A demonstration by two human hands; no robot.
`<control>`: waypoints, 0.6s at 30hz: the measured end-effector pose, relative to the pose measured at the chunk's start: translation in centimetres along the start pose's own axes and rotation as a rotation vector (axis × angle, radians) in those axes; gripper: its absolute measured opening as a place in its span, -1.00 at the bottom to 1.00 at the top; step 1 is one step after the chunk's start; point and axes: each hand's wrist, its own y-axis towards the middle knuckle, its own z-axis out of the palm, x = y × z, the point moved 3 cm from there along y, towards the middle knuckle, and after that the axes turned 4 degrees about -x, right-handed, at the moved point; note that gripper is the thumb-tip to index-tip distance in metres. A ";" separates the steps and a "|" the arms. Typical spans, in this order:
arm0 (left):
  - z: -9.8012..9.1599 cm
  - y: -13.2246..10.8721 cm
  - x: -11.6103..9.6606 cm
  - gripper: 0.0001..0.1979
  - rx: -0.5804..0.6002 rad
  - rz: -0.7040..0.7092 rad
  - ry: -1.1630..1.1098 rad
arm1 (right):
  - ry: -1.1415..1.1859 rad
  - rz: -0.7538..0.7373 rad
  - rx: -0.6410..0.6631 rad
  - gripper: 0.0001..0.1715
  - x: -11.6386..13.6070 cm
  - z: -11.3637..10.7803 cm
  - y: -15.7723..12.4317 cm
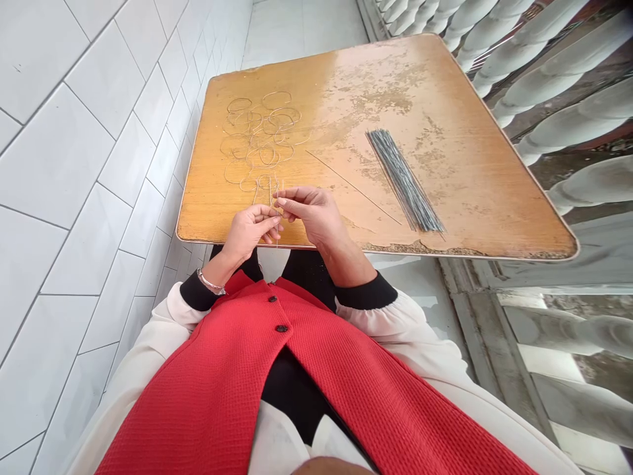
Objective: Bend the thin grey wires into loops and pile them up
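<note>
A white tiled wall [74,165] fills the left side, and a row of pale stone railing posts [544,59] stands on the right. Between them is a wooden table [445,99] with a worn, peeling yellow top. The person sits at its near edge and wears a red vest [237,369] over white sleeves with black cuffs.

On the right half of the table lies a bundle of straight grey wires [403,179], placed diagonally with its near end close to the front edge. On the left half there is a flat heap of wire loops [260,135], many rings lying over each other. One single straight wire [353,187] rests on the table between the heap and the bundle, apart from both.

Both hands are together above the near edge of the table, just in front of the heap. The left hand [250,231] is curled, and its thumb and fingers pinch a thin wire [277,192]. The right hand [311,211] pinches the same wire from the other side with its fingertips, and the two hands almost touch. The thin wire stands nearly upright between the fingers; its lower end hangs a little below the table edge. A thin bracelet [211,284] is on the left wrist.
</note>
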 end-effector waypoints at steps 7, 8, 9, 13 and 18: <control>-1.1 0.6 -0.6 -0.87 -0.072 -0.014 0.128 | -0.177 -0.021 -0.060 -0.86 -1.6 -0.6 0.2; -1.3 0.7 -1.0 -0.87 -0.085 -0.011 0.164 | -0.195 -0.030 -0.070 -0.85 -1.9 -0.8 0.2; -1.5 0.8 -1.3 -0.86 -0.095 -0.007 0.203 | -0.209 -0.038 -0.079 -0.85 -2.1 -1.0 0.2; -1.7 2.1 -2.6 -0.82 -0.090 -0.015 0.380 | -0.253 -0.040 -0.111 -0.85 -2.7 -1.6 0.1; -1.1 4.6 -2.6 -0.74 -0.024 -0.083 0.471 | -0.329 -0.044 -0.119 -0.83 -3.1 -2.1 0.1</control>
